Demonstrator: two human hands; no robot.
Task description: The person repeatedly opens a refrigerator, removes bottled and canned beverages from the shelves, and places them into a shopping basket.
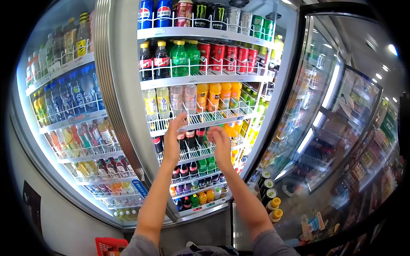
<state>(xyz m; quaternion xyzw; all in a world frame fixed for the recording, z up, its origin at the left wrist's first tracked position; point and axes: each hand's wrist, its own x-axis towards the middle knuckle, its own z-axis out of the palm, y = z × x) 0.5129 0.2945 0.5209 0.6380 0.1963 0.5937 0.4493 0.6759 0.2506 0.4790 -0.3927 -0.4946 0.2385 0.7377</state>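
My left hand [174, 138] is raised in front of the opened drinks fridge, fingers stretched upward and apart, holding nothing. My right hand [220, 144] is level with it to the right, its fingers loosely bent, with no object visible in it. Both hands appear before the middle wire shelf [205, 118]. On that shelf stand clear bottles with pale labels [176, 99] and orange juice bottles [214, 96]. Behind and between my hands, dark cola bottles [190, 138] fill part of the shelf below. Neither hand visibly grips a bottle.
Higher shelves hold red cans [218, 56], green bottles [179, 53] and blue Pepsi cans [164, 12]. The glass door [299, 123] is swung out to the right. Black cans [268, 183] and yellow-capped bottles [275, 209] stand low right. A red basket [102, 245] sits at lower left.
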